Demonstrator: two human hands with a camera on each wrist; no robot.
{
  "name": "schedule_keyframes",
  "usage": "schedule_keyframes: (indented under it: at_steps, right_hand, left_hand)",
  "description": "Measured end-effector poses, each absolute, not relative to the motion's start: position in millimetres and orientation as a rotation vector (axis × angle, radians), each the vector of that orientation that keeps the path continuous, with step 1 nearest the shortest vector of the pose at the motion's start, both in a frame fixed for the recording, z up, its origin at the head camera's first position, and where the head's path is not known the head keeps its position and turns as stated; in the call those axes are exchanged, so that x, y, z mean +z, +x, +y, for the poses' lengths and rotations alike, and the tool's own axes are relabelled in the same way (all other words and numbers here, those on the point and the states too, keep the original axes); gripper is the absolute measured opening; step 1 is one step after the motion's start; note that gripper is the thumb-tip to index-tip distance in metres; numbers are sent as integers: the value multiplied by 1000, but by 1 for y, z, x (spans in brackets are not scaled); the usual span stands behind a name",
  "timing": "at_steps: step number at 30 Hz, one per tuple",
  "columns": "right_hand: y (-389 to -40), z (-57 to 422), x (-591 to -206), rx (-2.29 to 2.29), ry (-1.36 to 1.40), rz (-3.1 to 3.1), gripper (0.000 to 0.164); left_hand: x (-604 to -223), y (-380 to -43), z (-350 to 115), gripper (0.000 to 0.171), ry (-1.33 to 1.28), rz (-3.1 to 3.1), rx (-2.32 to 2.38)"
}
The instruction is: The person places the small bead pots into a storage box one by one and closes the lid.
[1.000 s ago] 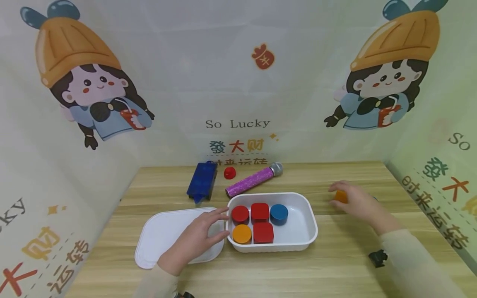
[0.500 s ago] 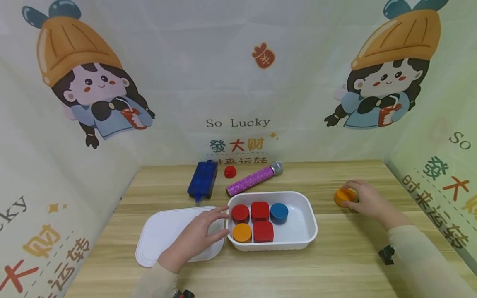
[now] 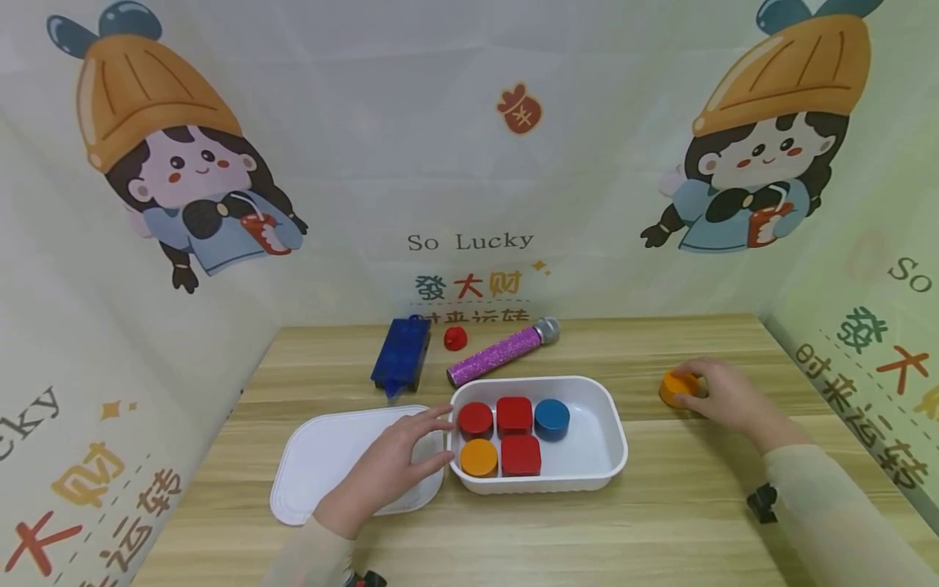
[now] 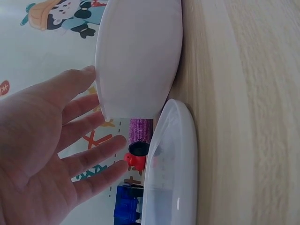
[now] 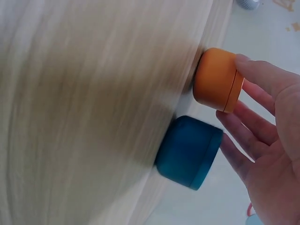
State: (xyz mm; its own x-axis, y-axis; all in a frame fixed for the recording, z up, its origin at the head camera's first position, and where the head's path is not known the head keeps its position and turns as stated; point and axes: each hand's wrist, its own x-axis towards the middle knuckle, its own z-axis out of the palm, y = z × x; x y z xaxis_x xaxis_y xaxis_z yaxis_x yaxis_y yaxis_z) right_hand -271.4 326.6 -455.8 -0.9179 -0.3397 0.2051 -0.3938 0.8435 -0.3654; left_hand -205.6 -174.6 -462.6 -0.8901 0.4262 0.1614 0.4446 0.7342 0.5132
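My right hand (image 3: 734, 403) pinches a small orange round pot (image 3: 678, 389) on the table at the right. In the right wrist view the thumb lies on the pot's top edge and fingers curl behind it. A blue pot (image 5: 188, 152) stands close beside it, near the other fingers; the hand hides it in the head view. My left hand (image 3: 389, 469), fingers loosely extended, has its thumb and fingertips at the left rim of a white box (image 3: 587, 481). Inside sit a red round pot (image 3: 475, 420), red squarish pots (image 3: 521, 455), a blue round pot (image 3: 552, 418) and an orange one (image 3: 479, 457).
A white lid (image 3: 323, 465) lies left of the box, partly under the left hand. Behind stand a dark blue toy-like block (image 3: 401, 353), a small red object (image 3: 455, 338) and a glittery purple microphone (image 3: 499, 356). A printed cloth wall (image 3: 587, 204) encloses the table.
My right hand has shifted slightly right, so more of the orange pot shows. The left hand and the box's contents keep their places.
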Motion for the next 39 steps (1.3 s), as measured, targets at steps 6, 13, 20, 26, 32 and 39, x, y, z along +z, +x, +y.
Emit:
schedule_keyframes:
  at_steps: [6, 13, 20, 26, 32, 39]
  right_hand:
    - [-262, 313, -447, 590, 584, -2860, 36]
    - [-246, 293, -423, 582, 613, -2804, 37]
    - [-226, 261, -398, 557, 650, -2789, 38]
    - [-217, 238, -390, 612, 809, -2781, 38]
    - [-216, 219, -395, 638, 1031, -2788, 35]
    - [-219, 203, -408, 670, 1153, -2881, 34]
  left_hand:
    - [-461, -204, -175, 40, -707, -2914, -873]
    - [-461, -207, -174, 40, -734, -2903, -858]
    - [-461, -208, -174, 41, -742, -2889, -856]
    - [-461, -208, -174, 40, -724, -2906, -878]
    - [-460, -208, -174, 40, -701, -2915, -897]
    - [-463, -206, -175, 39, -707, -2915, -907]
